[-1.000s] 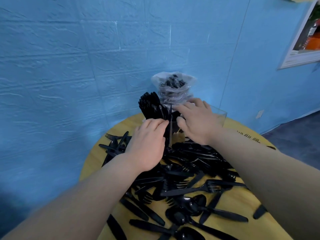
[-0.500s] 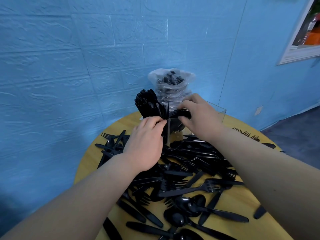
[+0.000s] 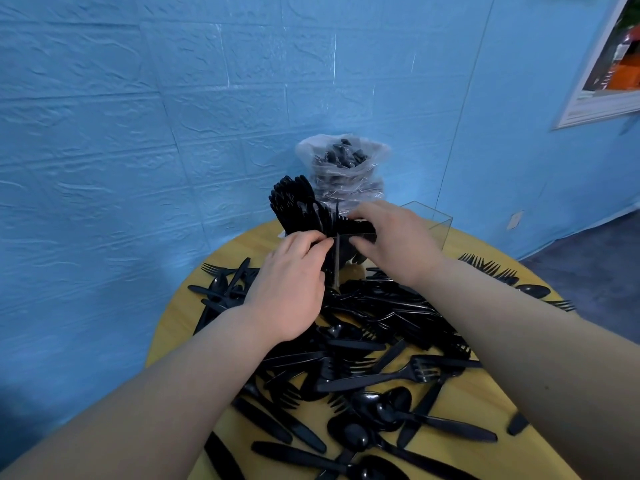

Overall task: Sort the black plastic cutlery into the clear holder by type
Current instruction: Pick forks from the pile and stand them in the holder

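1. Head view: the left hand (image 3: 289, 289) reaches forward with its fingers curled against the near left side of the holder (image 3: 437, 226); whether it grips a piece there I cannot tell, as the fingertips are lost among black plastic.
2. The right hand (image 3: 394, 242) is just beside the left, the two nearly touching; its thumb and fingers pinch a small bundle (image 3: 356, 227) of black pieces lying level across the holder's top edge, comb-like tine ends showing at the left of the bundle.
3. The holder is clear, with thin see-through walls and a thin upright divider (image 3: 336, 258) standing between the two hands; its far right corner shows past the right hand.
4. A tight fan of upright pieces (image 3: 294, 206) stands in the left part, just beyond the left hand's fingertips; all are glossy black, their rounded ends up.
5. The loose cutlery (image 3: 374, 344) lies in a tangled heap on the table (image 3: 485, 389), below and between both forearms; forks, spoons and knives are mixed, crossing one another, all the same shiny black.
6. A few forks (image 3: 486, 266) lie apart, right of the right wrist; others lie left of the left hand.
7. Beyond both hands, behind the holder, stands a clear bag (image 3: 343, 168) with more black pieces inside, against the blue wall (image 3: 138, 133).
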